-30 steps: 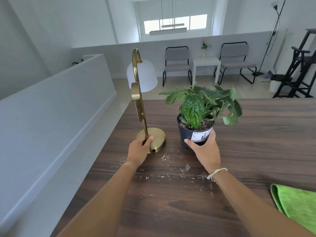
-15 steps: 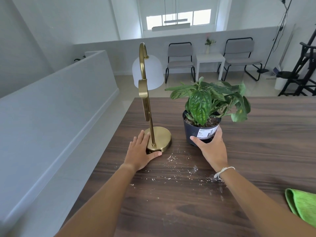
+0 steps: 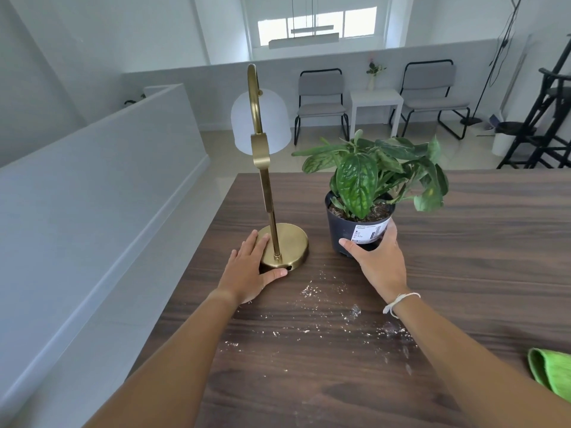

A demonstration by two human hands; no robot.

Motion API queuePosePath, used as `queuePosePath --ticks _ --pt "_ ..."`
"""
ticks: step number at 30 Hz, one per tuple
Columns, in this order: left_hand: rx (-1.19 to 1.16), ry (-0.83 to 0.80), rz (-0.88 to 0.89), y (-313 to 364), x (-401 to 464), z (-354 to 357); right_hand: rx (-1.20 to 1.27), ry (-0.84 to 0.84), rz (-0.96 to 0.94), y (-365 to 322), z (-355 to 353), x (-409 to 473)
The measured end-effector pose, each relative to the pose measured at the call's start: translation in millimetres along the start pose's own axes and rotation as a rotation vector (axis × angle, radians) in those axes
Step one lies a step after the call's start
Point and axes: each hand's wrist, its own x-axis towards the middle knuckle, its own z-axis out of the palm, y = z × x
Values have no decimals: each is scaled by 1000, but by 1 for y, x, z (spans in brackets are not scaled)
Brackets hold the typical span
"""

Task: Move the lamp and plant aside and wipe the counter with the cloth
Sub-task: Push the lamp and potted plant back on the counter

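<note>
A brass lamp (image 3: pixel 285 242) with a white shade stands near the left edge of the dark wooden counter (image 3: pixel 463 248). My left hand (image 3: pixel 247 273) cups its round base, fingers on top and thumb along the front rim. To the right stands a leafy plant (image 3: pixel 355 180) in a black pot (image 3: pixel 338 233). My right hand (image 3: pixel 380 264) grips the near side of that pot. A green cloth (image 3: pixel 553 372) lies at the right edge of the view, apart from both hands. White crumbs (image 3: pixel 321 288) are scattered on the wood between my arms.
The counter's left edge drops to a white half wall (image 3: pixel 92 196) and the floor. Beyond the far edge stand two chairs (image 3: pixel 321 100) and a small white table (image 3: pixel 375 101). A black ladder frame (image 3: pixel 543 118) is at the far right.
My left hand let go of the lamp's stem and came down around its base. My right hand stays on the pot. The view has shifted, showing less of the cloth.
</note>
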Motion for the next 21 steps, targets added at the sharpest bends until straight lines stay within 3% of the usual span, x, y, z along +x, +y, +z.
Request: queuePosePath --ticks 21 --pt "-125 119 -74 -18 78 -6 21 25 -10 -16 52 64"
